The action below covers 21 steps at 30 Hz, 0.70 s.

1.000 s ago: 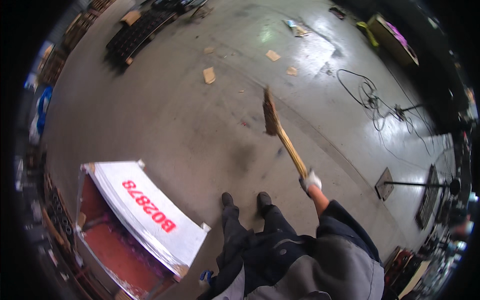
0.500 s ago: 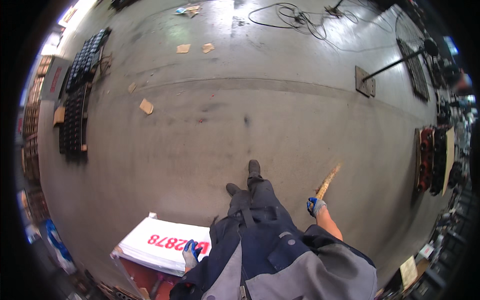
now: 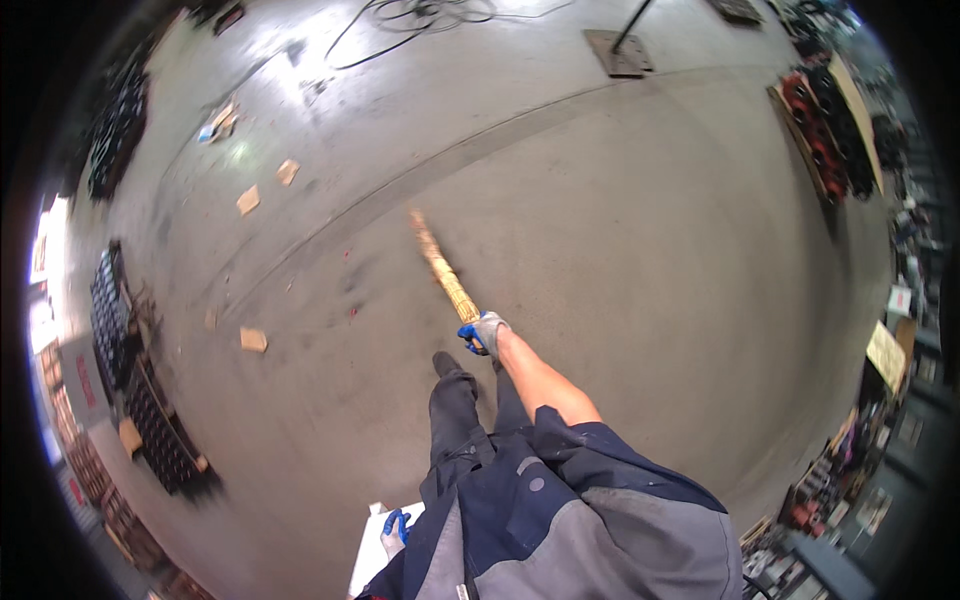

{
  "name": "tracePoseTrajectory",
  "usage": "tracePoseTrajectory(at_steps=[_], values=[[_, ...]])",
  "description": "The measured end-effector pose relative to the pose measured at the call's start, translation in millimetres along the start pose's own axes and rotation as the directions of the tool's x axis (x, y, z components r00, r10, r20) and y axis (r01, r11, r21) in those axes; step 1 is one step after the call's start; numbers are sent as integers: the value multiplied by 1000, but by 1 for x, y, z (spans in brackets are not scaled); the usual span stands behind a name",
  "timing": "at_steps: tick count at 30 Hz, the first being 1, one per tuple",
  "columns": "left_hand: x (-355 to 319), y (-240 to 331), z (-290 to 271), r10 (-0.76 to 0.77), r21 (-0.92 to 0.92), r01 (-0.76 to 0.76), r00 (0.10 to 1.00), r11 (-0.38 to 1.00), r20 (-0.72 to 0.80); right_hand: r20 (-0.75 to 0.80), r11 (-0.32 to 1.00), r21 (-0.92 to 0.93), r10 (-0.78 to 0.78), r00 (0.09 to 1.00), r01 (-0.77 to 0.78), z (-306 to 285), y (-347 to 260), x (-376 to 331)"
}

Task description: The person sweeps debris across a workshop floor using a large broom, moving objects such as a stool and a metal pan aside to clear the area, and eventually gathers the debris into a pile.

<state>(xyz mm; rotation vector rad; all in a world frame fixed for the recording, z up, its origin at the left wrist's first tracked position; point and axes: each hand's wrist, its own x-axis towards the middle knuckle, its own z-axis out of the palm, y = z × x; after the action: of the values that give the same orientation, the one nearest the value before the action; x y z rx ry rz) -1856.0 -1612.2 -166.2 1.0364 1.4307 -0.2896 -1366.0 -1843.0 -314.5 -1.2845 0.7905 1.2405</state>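
Gripping a wooden broom handle, arm stretched ahead

Low in the frame, my left hand [image 3: 394, 528] curls on the edge of a white board [image 3: 365, 555]; I cannot tell how firmly. My right hand [image 3: 484, 332], nearer the centre, is clenched around the broom handle [image 3: 441, 268], whose long axis runs from my fingers toward the upper left, across the concrete floor [image 3: 640, 240].

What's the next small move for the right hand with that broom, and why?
Probably draw the broom left across the concrete floor toward the cardboard scraps. The gloved right hand grips the handle with the arm stretched forward, and the scraps lie loose to the left. The left hand hangs low by a white box.
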Motion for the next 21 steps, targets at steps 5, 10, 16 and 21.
tracePoseTrajectory(at_steps=[5,10,16,21], values=[[29,148,60,-14,110,18,999,994,-33,-269,699,-666,-549,791,259,-76,16,-60],[95,212,154,47,187,-72,990,980,130,-583,909,280,-95,807,309,-107,15,-73],[132,315,257,45,396,-164,955,904,293,-274,729,-683,-201,940,-43,-215,-4,11],[148,397,342,97,459,-243,943,854,319,69,-430,-903,-118,991,12,-175,-89,56]])
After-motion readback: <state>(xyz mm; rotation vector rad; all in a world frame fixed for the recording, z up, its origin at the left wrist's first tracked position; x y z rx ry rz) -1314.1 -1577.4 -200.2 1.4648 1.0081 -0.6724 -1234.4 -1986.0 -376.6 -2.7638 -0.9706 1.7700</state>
